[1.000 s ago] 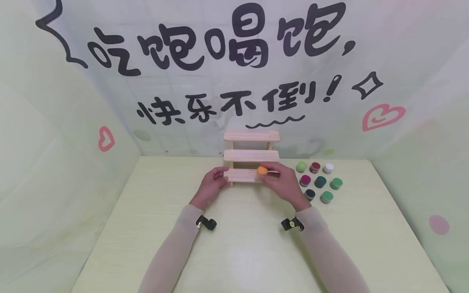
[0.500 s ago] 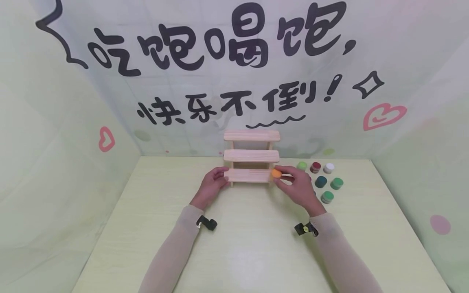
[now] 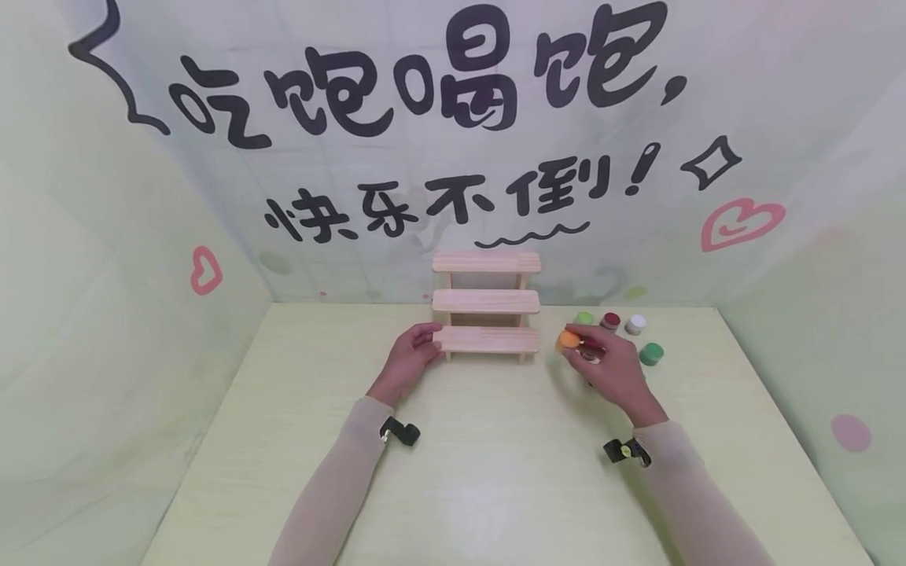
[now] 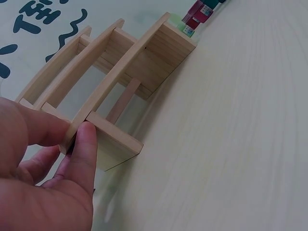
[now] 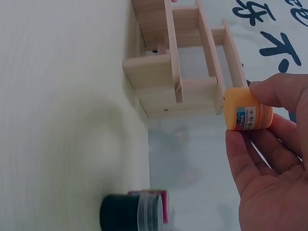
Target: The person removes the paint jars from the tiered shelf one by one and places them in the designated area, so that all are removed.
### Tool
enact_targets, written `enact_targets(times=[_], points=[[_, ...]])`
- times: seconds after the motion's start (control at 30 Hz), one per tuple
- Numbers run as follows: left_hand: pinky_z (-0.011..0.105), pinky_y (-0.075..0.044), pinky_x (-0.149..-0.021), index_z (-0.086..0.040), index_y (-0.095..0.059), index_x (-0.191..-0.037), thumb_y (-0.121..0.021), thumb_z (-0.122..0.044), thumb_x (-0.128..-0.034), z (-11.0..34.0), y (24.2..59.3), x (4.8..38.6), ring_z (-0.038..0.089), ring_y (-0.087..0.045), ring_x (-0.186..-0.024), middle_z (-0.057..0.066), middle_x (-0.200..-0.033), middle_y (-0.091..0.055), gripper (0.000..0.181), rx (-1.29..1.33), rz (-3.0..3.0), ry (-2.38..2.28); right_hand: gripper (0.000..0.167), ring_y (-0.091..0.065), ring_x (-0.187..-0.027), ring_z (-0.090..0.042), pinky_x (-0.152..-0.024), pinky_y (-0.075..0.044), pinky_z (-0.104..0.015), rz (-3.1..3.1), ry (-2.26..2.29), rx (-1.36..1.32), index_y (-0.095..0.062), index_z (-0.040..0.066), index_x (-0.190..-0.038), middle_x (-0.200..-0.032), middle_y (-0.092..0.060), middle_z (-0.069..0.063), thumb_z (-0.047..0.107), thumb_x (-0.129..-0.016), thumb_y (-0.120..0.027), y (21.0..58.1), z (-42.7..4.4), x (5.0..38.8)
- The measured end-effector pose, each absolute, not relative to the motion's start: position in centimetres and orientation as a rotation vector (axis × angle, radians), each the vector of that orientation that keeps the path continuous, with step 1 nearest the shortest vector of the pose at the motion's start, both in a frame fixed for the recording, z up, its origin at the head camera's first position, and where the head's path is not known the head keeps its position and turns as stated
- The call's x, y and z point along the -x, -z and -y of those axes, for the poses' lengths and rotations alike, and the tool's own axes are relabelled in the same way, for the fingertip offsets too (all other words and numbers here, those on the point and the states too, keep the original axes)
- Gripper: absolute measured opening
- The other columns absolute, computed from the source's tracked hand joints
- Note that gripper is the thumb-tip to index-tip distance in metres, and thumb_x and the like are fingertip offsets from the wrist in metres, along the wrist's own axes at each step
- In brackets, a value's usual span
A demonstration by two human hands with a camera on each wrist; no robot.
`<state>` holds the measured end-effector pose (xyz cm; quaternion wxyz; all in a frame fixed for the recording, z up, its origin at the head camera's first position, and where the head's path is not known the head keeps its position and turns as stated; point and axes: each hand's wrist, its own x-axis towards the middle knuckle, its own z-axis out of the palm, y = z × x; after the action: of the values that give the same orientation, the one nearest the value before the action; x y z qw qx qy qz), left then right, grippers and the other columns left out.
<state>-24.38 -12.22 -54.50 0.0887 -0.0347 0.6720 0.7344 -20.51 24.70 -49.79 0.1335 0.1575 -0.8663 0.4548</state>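
Note:
My left hand point(image 3: 406, 362) grips the left end of the lowest step of a three-tier wooden display stand point(image 3: 486, 300). In the left wrist view, thumb and fingers pinch that step point(image 4: 115, 79) at its end. To the right of the stand, my right hand point(image 3: 614, 368) pinches an orange-lidded paint jar point(image 3: 569, 339) between thumb and fingertips, held above the table. Seen from the right wrist, the jar point(image 5: 245, 108) lies sideways in the frame with a printed label showing. No jars sit on the stand's steps.
Right of the stand are several small paint jars: light green point(image 3: 583, 318), dark red point(image 3: 610, 320), white point(image 3: 635, 323) and green point(image 3: 652, 354). My right hand hides others, including a dark teal jar point(image 5: 120, 211). A printed cloth backdrop point(image 3: 354, 173) rises behind the table point(image 3: 453, 464).
My right hand has moved right with the orange jar, from over the stand's lowest step to beside the other jars. The left hand and the stand have stayed in place.

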Motion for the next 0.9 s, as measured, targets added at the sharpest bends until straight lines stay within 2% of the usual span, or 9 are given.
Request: enact_targets(times=[0.2, 0.3, 0.47, 0.7, 0.9], points=[[0.030, -0.062, -0.098, -0.004, -0.062, -0.139, -0.062, 0.005, -0.0985, 12.2, 54.5, 24.3, 0.020, -0.067, -0.107, 0.016, -0.126, -0.063, 0.041, 0.100, -1.983, -2.206, 0.042, -0.064, -0.108, 0.007, -0.092, -0.058, -0.011, 2.496, -1.390, -0.475, -0.070, 0.000, -0.134, -0.126, -0.072, -0.022, 0.003, -0.093, -0.079, 50.1, -26.5, 20.1], [0.028, -0.062, -0.098, -0.003, -0.062, -0.138, -0.062, 0.006, -0.0982, 12.2, 54.6, 24.4, 0.019, -0.067, -0.107, 0.015, -0.126, -0.063, 0.041, 0.102, -1.971, -2.210, 0.041, -0.061, -0.107, 0.015, -0.091, -0.055, -0.007, 2.502, -1.355, -0.468, -0.069, 0.000, -0.134, -0.126, -0.071, -0.022, 0.003, -0.093, -0.078, 50.5, -27.5, 19.9], [0.029, -0.062, -0.099, -0.002, -0.060, -0.140, -0.062, 0.006, -0.0980, 12.3, 54.6, 24.5, 0.019, -0.066, -0.107, 0.017, -0.127, -0.063, 0.043, 0.092, -1.957, -2.213, 0.039, -0.057, -0.104, 0.021, -0.089, -0.054, -0.004, 2.535, -1.233, -0.424, -0.070, -0.002, -0.130, -0.122, -0.074, -0.022, 0.002, -0.091, -0.079, 51.1, -28.9, 19.5], [0.027, -0.062, -0.096, -0.002, -0.061, -0.139, -0.062, 0.006, -0.0984, 12.3, 54.4, 24.6, 0.018, -0.066, -0.106, 0.015, -0.124, -0.063, 0.042, 0.077, -1.955, -2.220, 0.040, -0.054, -0.104, 0.023, -0.086, -0.057, -0.007, 2.570, -1.189, -0.326, -0.071, 0.002, -0.130, -0.123, -0.074, -0.021, 0.005, -0.091, -0.080, 50.8, -30.5, 18.5], [0.026, -0.062, -0.096, -0.003, -0.061, -0.139, -0.062, 0.006, -0.0981, 12.3, 54.6, 24.5, 0.020, -0.066, -0.107, 0.015, -0.125, -0.062, 0.042, 0.094, -1.951, -2.220, 0.041, -0.054, -0.106, 0.024, -0.087, -0.051, -0.001, 2.569, -1.215, -0.278, -0.069, -0.001, -0.133, -0.129, -0.071, -0.025, 0.005, -0.093, -0.079, 50.5, -32.1, 17.7]])
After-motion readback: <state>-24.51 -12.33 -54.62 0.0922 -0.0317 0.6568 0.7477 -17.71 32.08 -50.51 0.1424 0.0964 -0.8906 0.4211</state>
